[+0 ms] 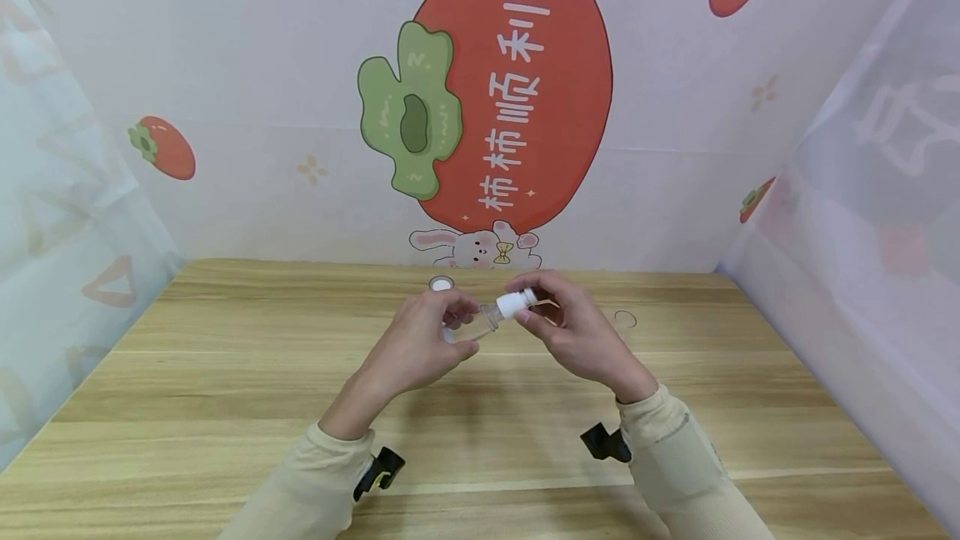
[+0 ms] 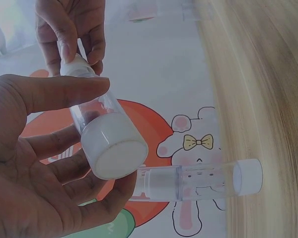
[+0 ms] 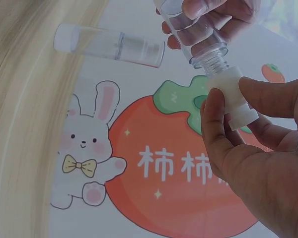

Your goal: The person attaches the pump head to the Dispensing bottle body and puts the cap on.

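My left hand (image 1: 420, 340) grips a clear bottle (image 3: 191, 37) with a white base (image 2: 115, 148), thumb on one side and fingers curled round the other. The bottle is held tilted above the table, its neck toward my right hand (image 1: 577, 336). Thumb and fingers of that hand pinch a white pump top (image 3: 229, 91) at the bottle's mouth. Part of the clear threaded neck (image 3: 212, 62) shows below the pump top in the right wrist view. Behind my left hand stands a second clear bottle (image 2: 203, 182) with a white base and a white pump under a clear cover.
A thin, see-through round outline (image 1: 625, 319), like a clear cap, is on the wooden table (image 1: 480, 440) to the right of my right hand. A printed cloth (image 1: 645, 107) hangs along the table's back edge, and pale cloths hang at both sides.
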A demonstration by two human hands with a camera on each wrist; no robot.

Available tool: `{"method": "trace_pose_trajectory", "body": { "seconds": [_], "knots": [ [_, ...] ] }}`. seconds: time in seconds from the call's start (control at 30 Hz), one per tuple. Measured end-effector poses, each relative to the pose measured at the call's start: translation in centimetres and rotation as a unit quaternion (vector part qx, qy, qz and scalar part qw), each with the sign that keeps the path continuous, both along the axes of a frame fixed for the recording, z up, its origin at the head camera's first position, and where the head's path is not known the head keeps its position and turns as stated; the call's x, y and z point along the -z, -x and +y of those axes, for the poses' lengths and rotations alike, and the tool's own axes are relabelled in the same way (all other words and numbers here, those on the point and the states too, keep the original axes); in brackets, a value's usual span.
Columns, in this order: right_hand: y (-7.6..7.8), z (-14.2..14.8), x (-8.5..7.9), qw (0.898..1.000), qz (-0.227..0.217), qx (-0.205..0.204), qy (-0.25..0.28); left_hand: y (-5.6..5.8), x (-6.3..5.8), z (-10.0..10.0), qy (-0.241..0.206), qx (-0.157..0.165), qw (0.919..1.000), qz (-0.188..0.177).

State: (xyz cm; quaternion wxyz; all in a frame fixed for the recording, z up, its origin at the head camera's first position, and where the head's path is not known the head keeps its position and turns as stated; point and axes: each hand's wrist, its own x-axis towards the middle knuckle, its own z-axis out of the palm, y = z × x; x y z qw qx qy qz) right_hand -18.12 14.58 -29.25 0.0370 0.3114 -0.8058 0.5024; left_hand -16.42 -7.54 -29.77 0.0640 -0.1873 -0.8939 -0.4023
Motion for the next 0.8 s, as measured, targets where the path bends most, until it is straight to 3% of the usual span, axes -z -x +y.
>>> {"method": "trace_pose_trajectory", "body": {
  "seconds": [0.8],
  "knots": [
    [0.06, -0.23, 0.22, 1.000, -0.001, -0.009, 0.007, -0.19, -0.03, 0.10, 0.000, 0.001, 1.0000, 0.001]
  ]
}}
